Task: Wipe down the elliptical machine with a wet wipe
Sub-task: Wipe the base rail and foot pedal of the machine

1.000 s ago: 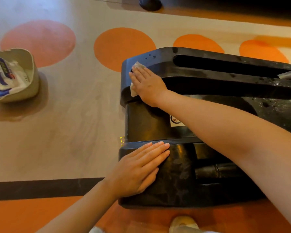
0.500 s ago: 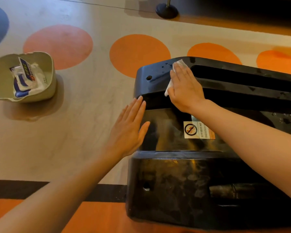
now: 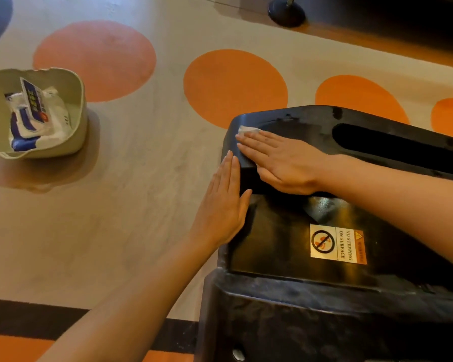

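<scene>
- Black, scuffed plastic forms the nearest part of the elliptical machine, whose housing fills the lower right of the head view.
- A yellow-and-white warning sticker reading "NO STEPPING ON SURFACE" is seen on the glossy panel just above that section.
- The left hand is laid flat against the left edge of the machine, fingers straight and together, nothing held.
- The right hand is pressed palm-down on the upper left corner of the housing, fingers extended and slightly spread.
- The wet wipe is trapped under the right hand's fingers; only a small white corner is shown beyond the fingertips, on the machine's top surface.
- A long dark slot is cut into the housing to the right of the hand.
- A beige tub is stood on the floor well to the left, with a blue-and-white wipes packet lying inside it.
- Orange circles are printed on the pale floor beyond, and a black round base is seen at the far edge.
</scene>
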`<action>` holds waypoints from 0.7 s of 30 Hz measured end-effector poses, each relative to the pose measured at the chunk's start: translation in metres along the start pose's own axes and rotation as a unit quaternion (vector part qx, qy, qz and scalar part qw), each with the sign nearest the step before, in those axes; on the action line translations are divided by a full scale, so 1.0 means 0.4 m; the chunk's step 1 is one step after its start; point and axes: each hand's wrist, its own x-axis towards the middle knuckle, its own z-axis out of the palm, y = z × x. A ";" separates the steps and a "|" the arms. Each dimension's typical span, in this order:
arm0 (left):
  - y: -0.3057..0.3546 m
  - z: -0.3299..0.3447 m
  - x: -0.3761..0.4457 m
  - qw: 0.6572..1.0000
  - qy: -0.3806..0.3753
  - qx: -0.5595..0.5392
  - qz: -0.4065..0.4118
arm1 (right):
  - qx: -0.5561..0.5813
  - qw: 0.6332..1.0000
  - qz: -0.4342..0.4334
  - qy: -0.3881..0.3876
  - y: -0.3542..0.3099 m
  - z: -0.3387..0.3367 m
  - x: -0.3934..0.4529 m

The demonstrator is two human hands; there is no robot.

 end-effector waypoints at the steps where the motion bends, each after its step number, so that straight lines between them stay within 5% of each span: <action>1: -0.007 0.006 0.000 1.000 0.009 0.002 0.008 | 0.000 1.000 -0.011 -0.008 0.003 -0.005 0.004; 10: -0.027 0.035 0.010 0.997 0.068 0.008 0.032 | -0.002 0.994 0.110 -0.002 -0.005 -0.006 0.122; 16: -0.041 0.024 -0.001 0.994 0.089 0.014 0.067 | 0.023 0.999 -0.032 -0.009 -0.016 -0.006 0.029; 21: -0.035 0.029 -0.007 0.993 0.102 0.020 0.056 | 0.013 0.998 0.062 -0.026 0.015 -0.036 0.121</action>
